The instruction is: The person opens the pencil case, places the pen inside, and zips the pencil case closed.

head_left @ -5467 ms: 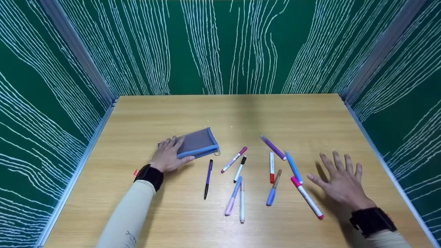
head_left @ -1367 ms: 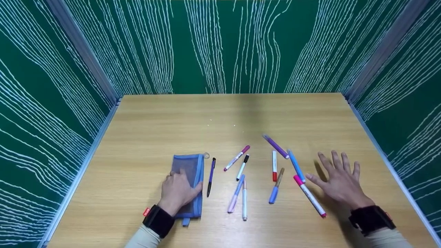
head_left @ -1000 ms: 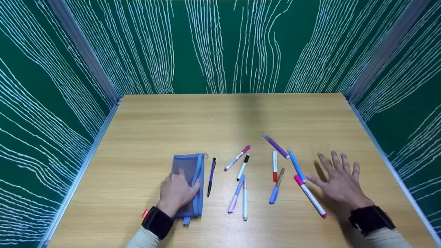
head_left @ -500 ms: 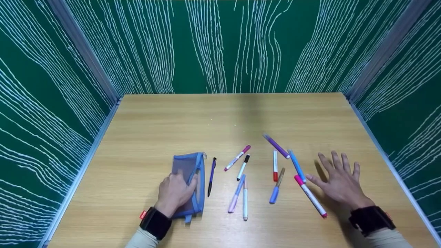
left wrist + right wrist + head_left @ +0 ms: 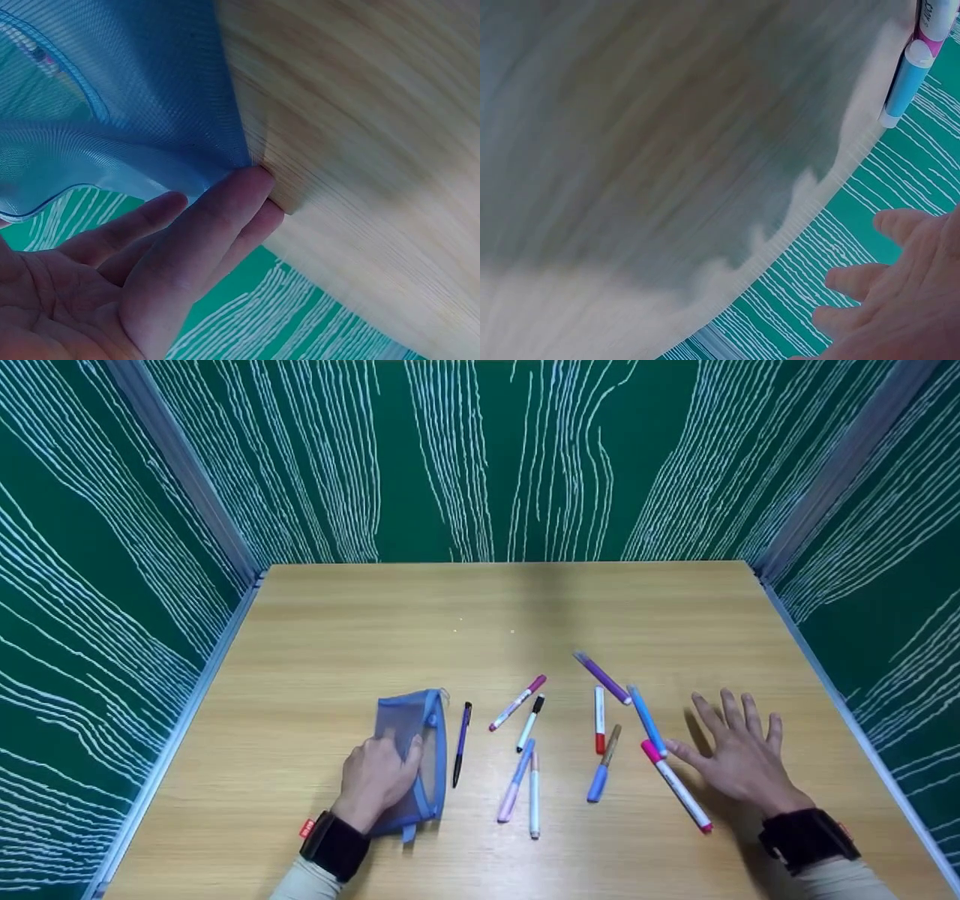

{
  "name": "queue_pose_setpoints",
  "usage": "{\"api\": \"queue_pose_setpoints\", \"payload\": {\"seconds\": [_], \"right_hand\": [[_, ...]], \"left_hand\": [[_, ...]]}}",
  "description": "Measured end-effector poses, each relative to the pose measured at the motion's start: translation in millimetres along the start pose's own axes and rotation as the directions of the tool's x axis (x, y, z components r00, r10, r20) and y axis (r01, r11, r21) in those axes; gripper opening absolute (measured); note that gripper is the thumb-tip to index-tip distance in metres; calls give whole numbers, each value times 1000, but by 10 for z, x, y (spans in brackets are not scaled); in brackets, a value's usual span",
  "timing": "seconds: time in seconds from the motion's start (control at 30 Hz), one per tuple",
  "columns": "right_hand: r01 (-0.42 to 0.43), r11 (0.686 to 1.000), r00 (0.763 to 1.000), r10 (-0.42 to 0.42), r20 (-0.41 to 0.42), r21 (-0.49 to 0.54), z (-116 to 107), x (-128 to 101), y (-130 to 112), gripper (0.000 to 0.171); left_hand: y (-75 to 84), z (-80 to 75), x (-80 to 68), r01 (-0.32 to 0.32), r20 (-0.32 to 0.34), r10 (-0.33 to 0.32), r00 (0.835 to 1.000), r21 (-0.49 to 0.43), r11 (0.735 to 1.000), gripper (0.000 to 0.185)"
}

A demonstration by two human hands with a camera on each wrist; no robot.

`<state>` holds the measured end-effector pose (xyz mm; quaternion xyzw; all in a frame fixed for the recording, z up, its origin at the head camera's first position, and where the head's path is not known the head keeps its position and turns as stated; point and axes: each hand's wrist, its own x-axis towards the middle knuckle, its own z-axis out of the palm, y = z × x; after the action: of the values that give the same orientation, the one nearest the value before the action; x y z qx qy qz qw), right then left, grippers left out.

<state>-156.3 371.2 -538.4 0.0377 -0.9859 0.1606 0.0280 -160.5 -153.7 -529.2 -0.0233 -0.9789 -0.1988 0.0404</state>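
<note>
A blue mesh pencil pouch lies lengthwise left of the middle, its long zipped side gaping toward the right. My left hand grips its left part, thumb along the upper layer beside the opening. In the left wrist view, fingertips meet the pouch's lower edge close to the tabletop, and the mesh bulges up above them. My right hand is spread over the table at the right, holding nothing. Nearest its thumb is a white marker with pink ends.
A purple and black pen lies close right of the pouch. Several markers are scattered mid-table, among them a purple one, a blue one and a red-capped one. Green walls with white lines stand around the wooden table.
The pouch has come nearer and turned lengthwise from its earlier slant, with my left hand. Over the last second its side has spread wider as the left thumb shifted left. The right hand stays put.
</note>
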Motion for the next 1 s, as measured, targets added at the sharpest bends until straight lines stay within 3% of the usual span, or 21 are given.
{"api": "queue_pose_setpoints", "payload": {"seconds": [0.5,1.0], "right_hand": [[-4,1000,1000,4,9,8,-17,30,-169,96],[89,994,991,-83,-108,61,-23,102,-621,92]], "left_hand": [[14,-17,-8,10,25,-10,1000,-3,1000,58],[14,2,-20,-1,0,1,1000,-6,1000,59]]}}
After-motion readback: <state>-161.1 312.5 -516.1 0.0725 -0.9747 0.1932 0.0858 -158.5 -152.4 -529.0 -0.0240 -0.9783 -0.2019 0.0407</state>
